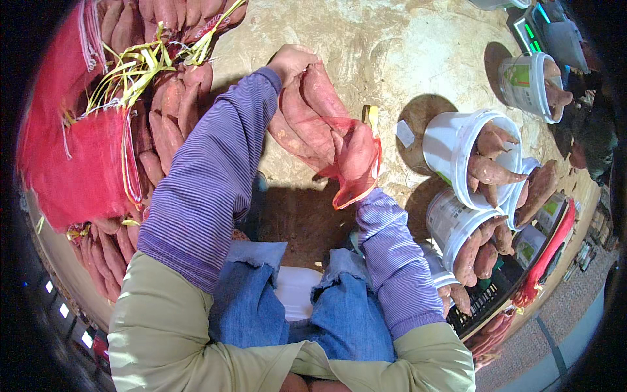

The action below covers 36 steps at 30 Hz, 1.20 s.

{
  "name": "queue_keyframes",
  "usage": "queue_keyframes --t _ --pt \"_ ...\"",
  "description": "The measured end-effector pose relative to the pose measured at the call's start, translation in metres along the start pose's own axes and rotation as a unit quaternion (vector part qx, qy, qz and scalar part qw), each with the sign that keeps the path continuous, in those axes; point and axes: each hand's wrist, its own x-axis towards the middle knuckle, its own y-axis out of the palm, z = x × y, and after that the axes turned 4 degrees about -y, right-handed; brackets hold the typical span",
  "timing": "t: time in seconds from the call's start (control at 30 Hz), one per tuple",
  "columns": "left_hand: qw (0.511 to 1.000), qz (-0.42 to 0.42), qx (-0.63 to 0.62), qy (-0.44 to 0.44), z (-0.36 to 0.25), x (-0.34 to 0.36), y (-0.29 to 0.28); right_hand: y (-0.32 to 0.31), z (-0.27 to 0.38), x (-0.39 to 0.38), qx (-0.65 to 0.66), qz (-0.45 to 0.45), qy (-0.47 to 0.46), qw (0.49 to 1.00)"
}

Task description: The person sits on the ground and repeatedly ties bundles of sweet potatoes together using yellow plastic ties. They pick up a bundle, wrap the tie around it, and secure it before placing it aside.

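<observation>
A red net bag [353,192] filled with sweet potatoes [307,117] is stretched between my arms, above the dirt-stained ground. My left hand [292,63] is closed at the far end of the bag, against the uppermost sweet potatoes. At the near end, my right sleeve [392,242] reaches up to the bag's loose mesh mouth. The mesh and the contents there cover my right hand, so its fingers cannot be made out. A yellow tie strip [371,116] sticks up beside the bag's right edge.
Filled net bags [166,124] with yellow ties lie on the left, under flat red net bags [91,163]. White buckets [444,147] of sweet potatoes stand on the right. A dark crate [486,307] is beyond them. A device with green lights [532,36] sits far right.
</observation>
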Motion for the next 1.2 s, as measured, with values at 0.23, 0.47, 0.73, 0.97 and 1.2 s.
queue_keyframes --t 0.23,0.47,0.73,0.97,1.2 --pt "0.818 -0.137 0.403 0.386 -0.023 -0.04 0.085 0.002 0.009 0.02 0.096 -0.029 0.036 0.994" --pt "0.849 -0.038 0.436 0.296 0.02 -0.216 0.157 0.015 -0.019 -0.018 0.21 -0.021 0.033 0.977" --pt "0.927 -0.02 0.314 0.205 0.087 -0.205 0.168 0.035 -0.04 -0.042 0.576 -0.055 0.092 0.81" --pt "0.907 -0.084 0.316 0.266 0.1 -0.242 0.177 0.056 -0.015 -0.098 0.737 -0.122 0.192 0.636" --pt "0.945 -0.127 0.248 0.173 0.096 -0.242 0.179 0.081 -0.005 -0.099 0.856 -0.15 -0.025 0.494"
